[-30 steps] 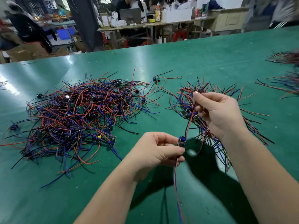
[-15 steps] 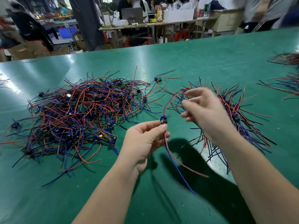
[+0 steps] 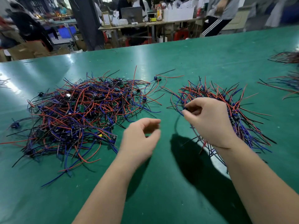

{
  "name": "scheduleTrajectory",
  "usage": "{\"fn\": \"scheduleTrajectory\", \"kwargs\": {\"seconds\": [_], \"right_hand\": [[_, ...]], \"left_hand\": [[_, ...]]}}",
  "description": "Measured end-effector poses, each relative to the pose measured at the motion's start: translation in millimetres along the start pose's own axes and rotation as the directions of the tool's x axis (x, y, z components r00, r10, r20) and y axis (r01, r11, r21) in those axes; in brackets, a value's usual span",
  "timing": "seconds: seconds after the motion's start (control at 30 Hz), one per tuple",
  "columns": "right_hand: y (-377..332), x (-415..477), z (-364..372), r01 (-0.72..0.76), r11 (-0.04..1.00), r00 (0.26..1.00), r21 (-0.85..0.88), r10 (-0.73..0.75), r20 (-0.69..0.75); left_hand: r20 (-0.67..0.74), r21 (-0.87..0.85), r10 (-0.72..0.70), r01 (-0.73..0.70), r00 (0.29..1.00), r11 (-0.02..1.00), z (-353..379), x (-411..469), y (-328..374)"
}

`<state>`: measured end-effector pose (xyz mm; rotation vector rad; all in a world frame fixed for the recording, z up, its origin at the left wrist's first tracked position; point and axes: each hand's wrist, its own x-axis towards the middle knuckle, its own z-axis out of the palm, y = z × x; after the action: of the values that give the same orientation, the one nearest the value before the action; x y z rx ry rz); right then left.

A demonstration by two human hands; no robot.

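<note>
My right hand [image 3: 208, 122], right of centre in the frame, pinches a small wired part [image 3: 185, 108] between thumb and fingertips, just over the left edge of the sorted pile [image 3: 234, 101]. My left hand [image 3: 140, 139] hangs loosely curled and holds nothing, over the bare green table [image 3: 161, 183] at mid-frame.

The risk I see is snagging. The part's trailing leads could hook loops already lying in the sorted pile, so letting go carelessly may drag neighbours out or knot them. It could also drop short onto the table, since my pinch is only at the tips (the exact contact is too blurred to judge).

Half a second ago my left hand pinched this part by its blue end, lower and nearer the centre, with the wires arcing up to my right hand. Now the left has released, and the right alone has carried the part to the sorted pile. The tangled pile [image 3: 77, 113] at left looks unchanged.
</note>
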<state>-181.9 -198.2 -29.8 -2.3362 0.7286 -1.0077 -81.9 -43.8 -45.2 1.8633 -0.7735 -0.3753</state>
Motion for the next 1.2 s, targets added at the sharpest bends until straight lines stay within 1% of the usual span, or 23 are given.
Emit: {"fn": "scheduleTrajectory", "kwargs": {"seconds": [0.03, 0.07, 0.1, 0.13, 0.2, 0.27, 0.3, 0.43, 0.5, 0.53, 0.6, 0.63, 0.67, 0.73, 0.77, 0.83, 0.9, 0.97, 1.0, 1.03, 1.1, 1.13, 1.2], "right_hand": [[4.2, 2.6, -3.1, 0.007, 0.998, 0.999, -0.063, -0.010, -0.032], [7.8, 4.6, -5.3, 0.000, 0.994, 0.999, -0.108, -0.004, -0.038], [11.2, 5.4, -6.4, -0.019, 0.988, 1.000, -0.154, 0.017, -0.018], [14.0, 5.2, -6.1, -0.049, 0.976, 0.998, -0.214, 0.057, 0.031], [18.0, 4.0, -3.2, -0.112, 0.928, 0.968, -0.356, 0.182, 0.171], [18.5, 4.0, -2.0, -0.144, 0.886, 0.920, -0.440, 0.283, 0.269], [18.7, 5.3, -2.0, -0.151, 0.881, 0.909, -0.449, 0.302, 0.288], [18.6, 6.2, -3.1, -0.133, 0.861, 0.883, -0.492, 0.328, 0.335], [19.8, 4.3, -4.2, -0.099, 0.866, 0.887, -0.490, 0.300, 0.350], [19.7, 4.4, -4.6, -0.078, 0.886, 0.907, -0.457, 0.253, 0.336], [12.7, 3.9, -5.9, -0.038, 0.954, 0.969, -0.299, 0.107, 0.221], [5.3, 3.1, -7.3, -0.025, 0.983, 0.987, -0.184, 0.054, 0.152], [-2.7, 2.1, -8.2, -0.020, 0.997, 0.993, -0.068, 0.028, 0.115], [-13.0, -1.9, -5.4, -0.062, 0.989, 0.988, 0.131, 0.042, 0.149], [-16.0, -4.3, -2.6, -0.107, 0.969, 0.977, 0.224, 0.061, 0.202], [-22.7, -8.3, 3.0, -0.243, 0.873, 0.933, 0.423, 0.091, 0.349], [-27.3, -11.6, 8.4, -0.383, 0.737, 0.866, 0.556, 0.077, 0.494], [-29.5, -15.0, 13.3, -0.453, 0.639, 0.820, 0.622, 0.025, 0.572], [-30.6, -16.3, 14.7, -0.456, 0.618, 0.816, 0.641, 0.004, 0.578], [-30.2, -16.9, 15.8, -0.439, 0.624, 0.827, 0.647, 0.000, 0.562], [-28.6, -15.5, 15.7, -0.398, 0.673, 0.864, 0.623, 0.048, 0.501], [-28.0, -14.8, 14.9, -0.406, 0.673, 0.871, 0.619, 0.080, 0.485], [-25.8, -12.9, 13.6, -0.471, 0.606, 0.851, 0.641, 0.122, 0.510]], "left_hand": [[-0.114, 0.281, 0.079, -0.044, 0.990, 0.959, -7.8, 2.4, -3.4], [-0.198, 0.493, 0.134, -0.020, 0.971, 0.870, -16.5, 4.1, -6.4], [-0.257, 0.617, 0.131, 0.059, 0.957, 0.784, -24.2, 5.5, -9.6], [-0.301, 0.680, 0.072, 0.161, 0.951, 0.715, -30.2, 6.5, -13.3], [-0.331, 0.731, -0.102, 0.323, 0.938, 0.601, -36.2, 7.5, -18.0], [-0.315, 0.776, -0.203, 0.375, 0.927, 0.507, -36.2, 8.5, -22.5], [-0.313, 0.786, -0.210, 0.377, 0.926, 0.490, -36.9, 8.9, -23.7], [-0.315, 0.804, -0.155, 0.350, 0.936, 0.481, -44.0, 11.0, -26.9], [-0.309, 0.786, -0.137, 0.334, 0.941, 0.520, -47.3, 12.6, -29.1], [-0.315, 0.751, -0.127, 0.329, 0.941, 0.572, -49.1, 13.7, -29.0], [-0.370, 0.629, -0.070, 0.306, 0.926, 0.715, -51.6, 15.3, -27.6], [-0.406, 0.566, -0.001, 0.253, 0.914, 0.785, -51.7, 15.5, -26.8], [-0.435, 0.512, 0.097, 0.157, 0.895, 0.845, -50.9, 15.5, -24.8], [-0.475, 0.411, 0.311, -0.106, 0.823, 0.906, -47.3, 14.5, -18.5], [-0.488, 0.357, 0.388, -0.227, 0.782, 0.906, -44.7, 14.0, -15.2], [-0.490, 0.254, 0.478, -0.405, 0.729, 0.878, -38.9, 13.1, -10.8], [-0.428, 0.166, 0.538, -0.522, 0.727, 0.837, -29.9, 11.0, -8.2], [-0.300, 0.156, 0.624, -0.608, 0.722, 0.778, -18.7, 7.7, -6.9], [-0.229, 0.165, 0.659, -0.638, 0.717, 0.752, -13.5, 5.7, -6.5], [-0.173, 0.170, 0.678, -0.656, 0.714, 0.735, -9.0, 4.1, -6.1], [-0.122, 0.140, 0.685, -0.671, 0.718, 0.728, -3.2, 2.5, -6.4], [-0.114, 0.102, 0.680, -0.673, 0.724, 0.733, -1.5, 1.9, -6.7], [-0.105, 0.026, 0.671, -0.672, 0.734, 0.740, 0.7, 0.3, -5.7]]}}
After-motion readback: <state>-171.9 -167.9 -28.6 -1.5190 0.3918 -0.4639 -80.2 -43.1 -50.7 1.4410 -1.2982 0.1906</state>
